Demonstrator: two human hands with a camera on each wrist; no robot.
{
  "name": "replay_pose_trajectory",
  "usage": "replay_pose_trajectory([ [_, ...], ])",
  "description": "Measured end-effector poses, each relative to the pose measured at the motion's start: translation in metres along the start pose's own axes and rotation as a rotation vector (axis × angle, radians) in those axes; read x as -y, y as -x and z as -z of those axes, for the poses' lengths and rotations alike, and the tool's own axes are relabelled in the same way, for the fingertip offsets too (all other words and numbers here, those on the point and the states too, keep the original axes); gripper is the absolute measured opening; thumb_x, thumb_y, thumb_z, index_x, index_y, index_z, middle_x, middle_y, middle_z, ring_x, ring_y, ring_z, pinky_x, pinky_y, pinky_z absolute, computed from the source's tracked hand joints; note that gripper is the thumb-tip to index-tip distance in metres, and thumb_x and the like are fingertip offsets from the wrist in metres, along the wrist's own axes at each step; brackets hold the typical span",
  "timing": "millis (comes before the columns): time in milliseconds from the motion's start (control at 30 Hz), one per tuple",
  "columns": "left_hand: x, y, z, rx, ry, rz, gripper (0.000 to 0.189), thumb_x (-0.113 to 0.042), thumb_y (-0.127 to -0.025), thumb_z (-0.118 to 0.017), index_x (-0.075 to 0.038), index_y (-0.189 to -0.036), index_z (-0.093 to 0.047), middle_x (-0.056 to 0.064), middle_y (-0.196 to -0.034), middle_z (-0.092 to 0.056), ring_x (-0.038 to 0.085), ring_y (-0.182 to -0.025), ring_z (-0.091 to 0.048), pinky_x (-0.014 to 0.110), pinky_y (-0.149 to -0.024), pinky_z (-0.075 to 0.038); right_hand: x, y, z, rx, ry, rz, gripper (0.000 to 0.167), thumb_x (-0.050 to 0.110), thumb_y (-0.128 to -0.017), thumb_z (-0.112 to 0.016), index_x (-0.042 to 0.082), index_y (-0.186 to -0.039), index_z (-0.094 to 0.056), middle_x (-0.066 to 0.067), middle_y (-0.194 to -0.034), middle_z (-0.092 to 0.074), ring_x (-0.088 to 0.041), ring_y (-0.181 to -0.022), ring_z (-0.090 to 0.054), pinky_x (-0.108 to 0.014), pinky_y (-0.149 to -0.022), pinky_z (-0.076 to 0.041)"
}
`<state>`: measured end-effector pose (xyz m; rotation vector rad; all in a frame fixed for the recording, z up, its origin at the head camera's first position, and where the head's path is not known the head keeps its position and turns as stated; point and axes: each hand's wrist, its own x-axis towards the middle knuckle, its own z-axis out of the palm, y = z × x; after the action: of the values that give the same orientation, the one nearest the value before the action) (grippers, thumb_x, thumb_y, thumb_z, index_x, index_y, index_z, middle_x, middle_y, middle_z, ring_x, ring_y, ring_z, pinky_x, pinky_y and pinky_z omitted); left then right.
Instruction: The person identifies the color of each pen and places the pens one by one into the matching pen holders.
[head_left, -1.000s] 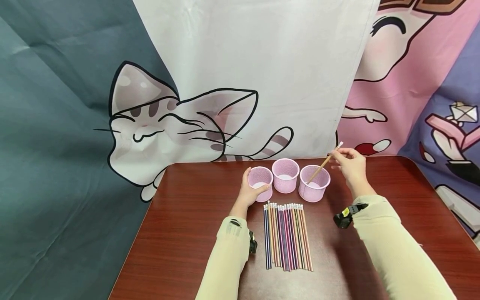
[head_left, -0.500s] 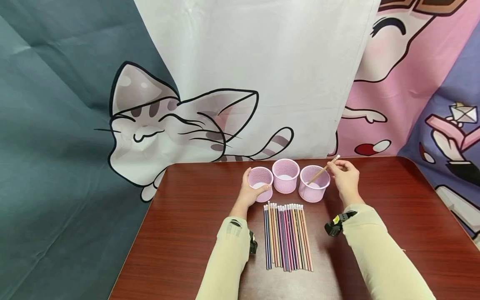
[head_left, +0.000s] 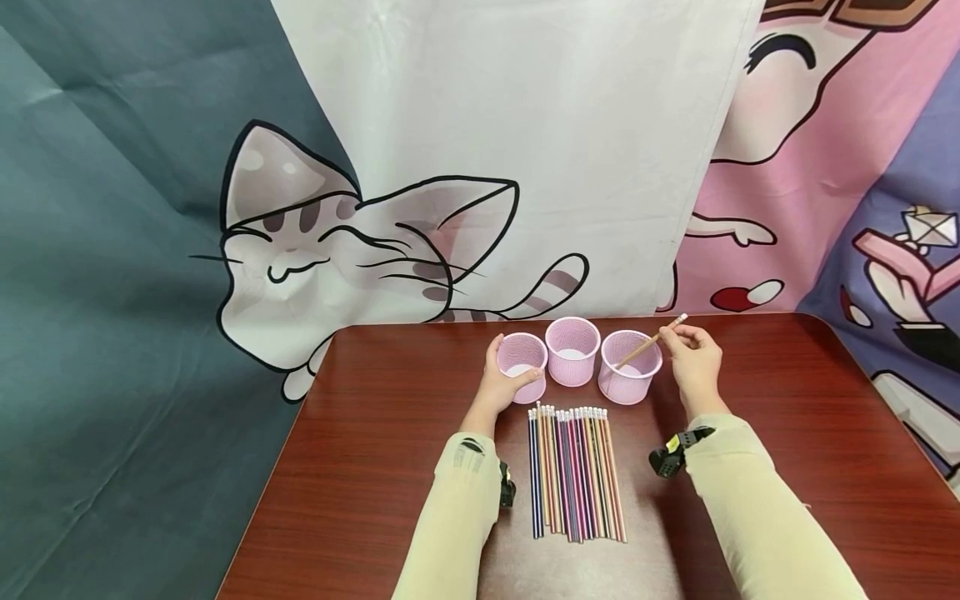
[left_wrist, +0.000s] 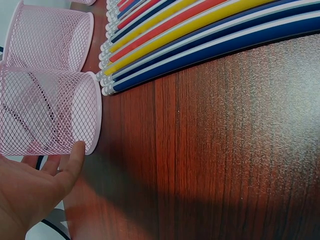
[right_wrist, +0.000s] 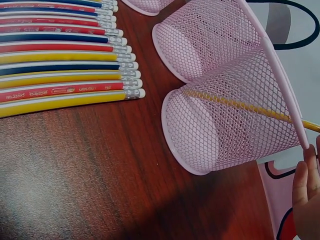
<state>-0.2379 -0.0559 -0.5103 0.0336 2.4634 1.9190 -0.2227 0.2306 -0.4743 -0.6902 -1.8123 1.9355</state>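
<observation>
My right hand [head_left: 694,364] pinches a yellow pencil [head_left: 647,344] near its eraser end. The pencil slants down into the right pink mesh pencil cup [head_left: 628,385], its lower end near the cup's floor. Through the mesh in the right wrist view, the same pencil [right_wrist: 240,104] shows as a yellow line. My left hand [head_left: 500,385] holds the left mesh cup [head_left: 527,392], thumb in front and fingers around the far left side; the left wrist view shows a fingertip [left_wrist: 77,150] at this cup's base. Between them stands the middle cup [head_left: 572,368].
A row of several striped pencils [head_left: 573,475] lies on the dark red wooden table [head_left: 360,467], eraser ends toward the cups. Behind the table's far edge hangs a cartoon-printed cloth [head_left: 600,150], close behind the cups.
My right hand has come down and a little left, tilting the pencil lower toward the cup's rim. Over the last half second it shifts slightly right. My left hand stays on its cup.
</observation>
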Motion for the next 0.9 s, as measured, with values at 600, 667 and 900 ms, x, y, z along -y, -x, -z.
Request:
replay_pose_trajectory([
  [600,-0.0025,0.0011,-0.0005,0.001,0.025,-0.009,0.095,-0.013,-0.068,-0.082,-0.01,-0.143,-0.024,0.019,-0.139,-0.035,0.034,-0.124,-0.037,0.046,-0.105,-0.026,-0.0079,0.0003,0.0057,-0.022,0.126,0.092,0.013,0.019,-0.081,-0.072,0.013,-0.084,-0.06,0.017,-0.063,-0.052,0.0,-0.064,-0.047,-0.012,-0.054,-0.037],
  [667,-0.0024,0.0011,-0.0006,0.0,0.028,-0.01,0.094,-0.013,-0.069,-0.082,-0.01,-0.143,-0.024,0.019,-0.138,-0.036,0.033,-0.124,-0.037,0.046,-0.105,-0.026,-0.0091,-0.0002,0.0063,-0.021,0.128,0.093,0.014,0.019,-0.081,-0.072,0.013,-0.084,-0.06,0.017,-0.063,-0.053,0.001,-0.063,-0.047,-0.012,-0.053,-0.038],
  [900,-0.0005,0.001,-0.001,-0.003,0.033,-0.01,0.093,-0.014,-0.069,-0.082,-0.014,-0.143,-0.024,0.019,-0.139,-0.035,0.033,-0.124,-0.037,0.046,-0.105,-0.026,-0.0089,0.002,0.0081,-0.013,0.112,0.084,0.014,0.018,-0.082,-0.071,0.012,-0.085,-0.06,0.016,-0.063,-0.053,0.0,-0.063,-0.048,-0.011,-0.053,-0.041],
])
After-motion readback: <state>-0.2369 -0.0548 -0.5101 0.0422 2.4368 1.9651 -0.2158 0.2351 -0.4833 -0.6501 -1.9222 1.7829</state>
